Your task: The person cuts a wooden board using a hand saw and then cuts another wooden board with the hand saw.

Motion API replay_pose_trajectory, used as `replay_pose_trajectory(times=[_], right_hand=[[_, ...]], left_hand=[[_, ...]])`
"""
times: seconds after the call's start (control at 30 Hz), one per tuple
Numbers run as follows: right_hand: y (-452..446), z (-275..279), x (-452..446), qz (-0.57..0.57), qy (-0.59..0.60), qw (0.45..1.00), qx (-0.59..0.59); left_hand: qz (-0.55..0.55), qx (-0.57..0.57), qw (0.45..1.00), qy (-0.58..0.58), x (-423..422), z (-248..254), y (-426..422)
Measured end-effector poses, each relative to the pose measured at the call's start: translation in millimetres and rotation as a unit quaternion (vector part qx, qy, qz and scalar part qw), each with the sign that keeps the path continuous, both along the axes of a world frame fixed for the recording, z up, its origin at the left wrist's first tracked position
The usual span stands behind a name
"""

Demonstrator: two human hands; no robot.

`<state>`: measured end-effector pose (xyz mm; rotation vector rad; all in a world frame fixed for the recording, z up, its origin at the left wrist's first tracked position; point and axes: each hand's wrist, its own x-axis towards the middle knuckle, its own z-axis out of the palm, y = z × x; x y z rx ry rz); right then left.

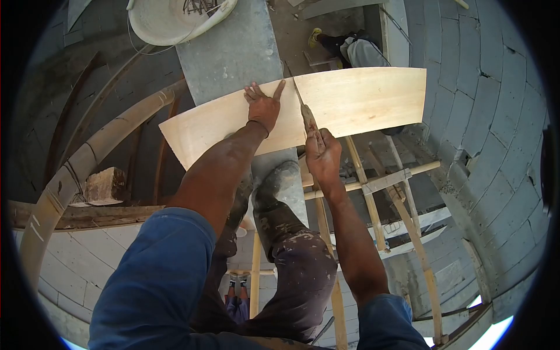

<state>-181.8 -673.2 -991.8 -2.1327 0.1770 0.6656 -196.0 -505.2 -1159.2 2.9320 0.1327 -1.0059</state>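
A long pale wooden board [361, 99] lies across a grey plank [230, 58] in front of me. My left hand [264, 107] rests on the board left of its middle, fingers spread and pressing flat. My right hand [322, 150] is closed round the worn handle of a handsaw [308, 116], at the near edge of the board. The narrow saw blade crosses the board and its tip sticks out past the far edge. One of my knees is close below the board, over the plank.
A whitish basin [169, 26] with metal pieces stands at the far end of the plank. Bamboo and wooden poles [364, 198] form a frame below right. A person [238, 306] stands far below. Block walls [490, 87] rise at the right. A block [105, 185] sits at left.
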Motion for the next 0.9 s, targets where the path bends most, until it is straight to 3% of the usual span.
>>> replay_pose_trajectory(times=[0.13, 0.2, 0.27, 0.37, 0.47, 0.53, 0.67, 0.77, 0.9], right_hand=[[-33.4, 102.9, -49.2, -0.002, -0.025, 0.999, 0.025], [-31.4, 108.2, -32.9, -0.007, -0.002, 1.0, 0.023], [-24.8, 82.5, -14.6, -0.004, 0.005, 1.0, 0.027], [6.0, -8.0, 21.5, 0.027, -0.037, 0.999, -0.009], [3.3, -16.2, 12.3, 0.01, -0.028, 0.999, -0.018], [-18.8, 8.4, -8.2, 0.037, -0.034, 0.999, -0.011], [-41.6, 114.3, -49.3, 0.001, -0.02, 1.0, 0.013], [-38.9, 99.8, -26.8, 0.003, -0.023, 1.0, 0.013], [-7.3, -6.1, 9.3, 0.025, -0.014, 0.999, -0.019]], left_hand=[[-0.02, 0.029, 0.999, -0.01, -2.3, -6.7, 0.0], [-0.021, 0.037, 0.999, -0.023, 1.9, -6.8, 2.1], [-0.02, 0.046, 0.999, -0.009, 1.5, -6.8, -1.8], [-0.012, 0.034, 0.999, -0.04, -2.2, -13.2, 0.2], [-0.014, 0.009, 1.0, -0.023, 1.1, -2.1, 3.4], [-0.026, 0.015, 1.0, -0.007, -2.3, -7.8, 0.5], [-0.008, 0.001, 1.0, 0.007, 2.7, -5.2, 1.1], [-0.012, 0.019, 1.0, -0.006, 3.0, -7.9, 0.8], [-0.015, 0.017, 1.0, 0.002, 4.0, -2.3, -0.9]])
